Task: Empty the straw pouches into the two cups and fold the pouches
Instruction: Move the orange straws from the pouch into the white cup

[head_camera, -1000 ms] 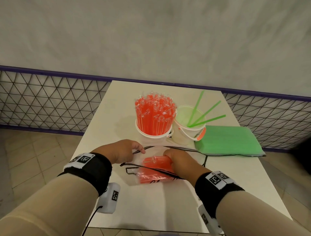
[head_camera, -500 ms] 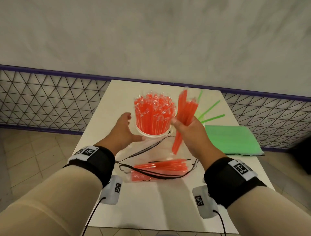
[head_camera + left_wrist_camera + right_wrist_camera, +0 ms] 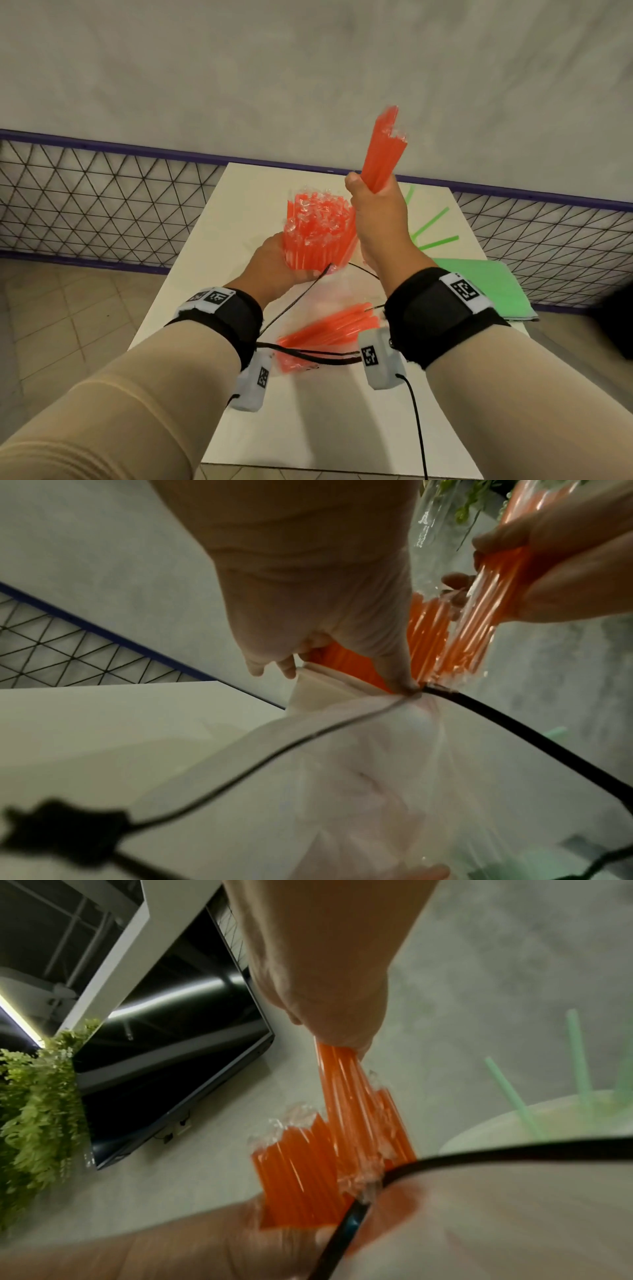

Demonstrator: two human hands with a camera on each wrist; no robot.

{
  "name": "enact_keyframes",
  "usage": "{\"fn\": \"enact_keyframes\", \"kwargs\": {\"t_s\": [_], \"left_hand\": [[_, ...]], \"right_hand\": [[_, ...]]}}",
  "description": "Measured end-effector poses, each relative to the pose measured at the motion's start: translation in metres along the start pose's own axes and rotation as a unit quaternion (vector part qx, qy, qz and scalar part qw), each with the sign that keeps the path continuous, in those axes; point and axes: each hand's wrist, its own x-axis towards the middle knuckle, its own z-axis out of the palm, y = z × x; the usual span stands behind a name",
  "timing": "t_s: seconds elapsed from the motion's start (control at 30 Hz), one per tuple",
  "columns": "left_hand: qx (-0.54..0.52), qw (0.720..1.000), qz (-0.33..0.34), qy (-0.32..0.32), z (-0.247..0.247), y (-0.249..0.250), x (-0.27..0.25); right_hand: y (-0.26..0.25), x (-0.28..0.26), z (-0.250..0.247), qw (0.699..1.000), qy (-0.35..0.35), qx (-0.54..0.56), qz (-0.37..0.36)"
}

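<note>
My right hand [image 3: 380, 219] grips a small bundle of orange straws [image 3: 385, 154] upright, raised above and just right of the white cup [image 3: 318, 691]. That cup is packed with orange straws [image 3: 318, 233], and my left hand [image 3: 281, 263] is wrapped round them from the left, just above the rim. The clear pouch [image 3: 308, 298] with a black rim lies open on the table in front of the cup, several orange straws [image 3: 329, 329] still inside. The second cup [image 3: 514, 1129] holds a few green straws [image 3: 430, 224]; my right arm hides it in the head view.
A flat green pouch [image 3: 486, 284] lies at the right edge of the white table [image 3: 308, 428]. A wire fence with a purple rail [image 3: 102, 144] runs behind the table, with a grey wall above. Sensor cables hang from both wrists.
My right hand has lifted its straw bundle higher and turned it upright. My left hand has moved from beside the cup onto the straws standing in it.
</note>
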Motion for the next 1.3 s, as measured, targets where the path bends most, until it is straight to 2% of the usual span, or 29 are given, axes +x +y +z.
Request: {"fn": "enact_keyframes", "kwargs": {"t_s": [0.07,0.17,0.3,0.57,0.7,0.77,0.83,0.97,1.03,1.1,1.13,1.2,1.23,1.3], "left_hand": [[0.055,0.998,-0.012,0.029,-0.002,0.0,-0.001],[0.173,0.981,-0.016,0.092,-0.003,-0.001,-0.003],[0.186,0.973,-0.026,0.133,0.001,-0.004,0.0],[0.068,0.994,-0.028,0.078,0.003,-0.014,0.009],[0.044,0.997,-0.027,0.062,0.003,-0.016,0.009],[0.047,0.997,-0.019,0.06,0.002,-0.014,0.006],[0.042,0.997,-0.015,0.055,0.001,-0.012,0.003],[0.052,0.997,-0.016,0.055,0.0,-0.009,0.002],[0.047,0.997,-0.014,0.051,0.0,-0.01,0.004],[0.042,0.998,-0.02,0.051,0.0,-0.011,0.005],[0.04,0.998,-0.022,0.053,0.001,-0.011,0.005],[0.026,0.998,-0.016,0.057,0.001,-0.011,0.004],[0.022,0.998,-0.013,0.058,0.002,-0.01,0.004],[0.024,0.998,-0.01,0.06,0.002,-0.007,0.002]], "right_hand": [[-0.005,0.005,-0.001,1.0,-0.002,-0.007,0.019],[-0.015,0.013,-0.003,0.999,-0.008,-0.012,0.05],[-0.014,0.015,0.002,1.0,0.005,-0.008,0.029],[0.027,-0.003,0.018,0.995,0.094,0.009,-0.021],[0.053,-0.012,0.025,0.994,0.084,-0.041,-0.064],[0.069,-0.016,0.027,0.985,0.044,-0.142,-0.09],[0.084,-0.02,0.026,0.959,0.016,-0.265,-0.096],[0.099,-0.022,0.02,0.92,-0.029,-0.386,-0.06],[0.09,-0.021,0.018,0.931,-0.016,-0.355,-0.077],[0.067,-0.02,0.016,0.949,0.018,-0.269,-0.166],[0.053,-0.018,0.015,0.941,0.03,-0.25,-0.228],[0.027,-0.009,0.017,0.894,0.035,-0.292,-0.337],[0.017,-0.003,0.02,0.868,0.025,-0.336,-0.364],[0.008,0.012,0.024,0.824,-0.033,-0.438,-0.358]]}}
